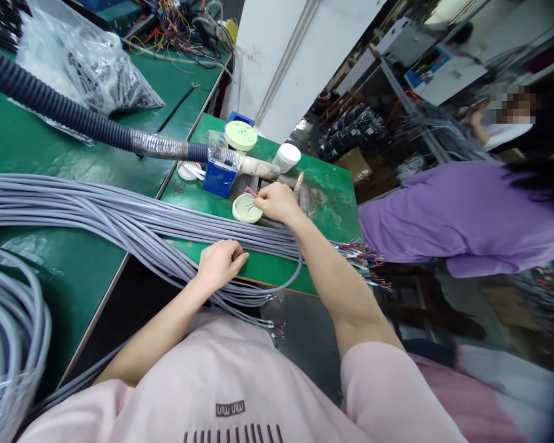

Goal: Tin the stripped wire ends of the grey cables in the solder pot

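Note:
My right hand (279, 202) is closed in a pinch on thin wires (252, 193), reddish and dark. Their tips reach over a small round tub (247, 209) with pale contents. A grey cable (296, 271) curves up behind my right forearm; its link to the wires is hidden. My left hand (221, 263) rests with curled fingers above a bundle of grey cables (180, 224); whatever its fingers hold, if anything, is out of sight. Stripped coloured wire ends (360, 255) fan out at the bundle's right end, and more cable ends (272, 298) lie lower.
A ribbed dark hose (74, 111) crosses from the left, ending in a pale nozzle by a blue box (220, 178). A yellow-green lid (240, 135) and white cup (287, 158) stand behind. Coiled cable (13, 326) lies left. A person in purple (466, 215) is at right.

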`<state>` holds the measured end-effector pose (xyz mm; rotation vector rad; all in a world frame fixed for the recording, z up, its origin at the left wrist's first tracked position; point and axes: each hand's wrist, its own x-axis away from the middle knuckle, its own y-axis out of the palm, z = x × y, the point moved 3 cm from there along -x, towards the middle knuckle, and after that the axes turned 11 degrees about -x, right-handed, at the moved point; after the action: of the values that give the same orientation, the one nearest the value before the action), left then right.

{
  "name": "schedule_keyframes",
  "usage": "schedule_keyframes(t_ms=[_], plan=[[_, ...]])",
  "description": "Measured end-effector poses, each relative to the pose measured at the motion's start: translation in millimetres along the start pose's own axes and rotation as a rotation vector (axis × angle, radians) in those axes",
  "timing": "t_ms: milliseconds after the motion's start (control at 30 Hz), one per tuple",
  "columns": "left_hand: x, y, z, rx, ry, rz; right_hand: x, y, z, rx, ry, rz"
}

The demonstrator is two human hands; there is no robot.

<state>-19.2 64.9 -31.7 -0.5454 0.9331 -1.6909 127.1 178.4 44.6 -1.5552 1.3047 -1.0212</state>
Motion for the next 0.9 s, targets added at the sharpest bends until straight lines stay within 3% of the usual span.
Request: schedule_keyframes(t_ms=[200,367,900], plan=[[-3.1,-8.3,-0.8,0.059,0.043,-0.102,4.9,-35.6,51.2,-0.038,0.104,0.158],[-3.9,-8.2,-1.2,0.048,0.013,-0.093,-8.6,-31.5,87.8,0.026,0.227,0.181],[-3.7,-4.9,-2.8,0.064,-0.022,-0.023,-35.8,-6.6,102.8,0.032,0.376,0.078]])
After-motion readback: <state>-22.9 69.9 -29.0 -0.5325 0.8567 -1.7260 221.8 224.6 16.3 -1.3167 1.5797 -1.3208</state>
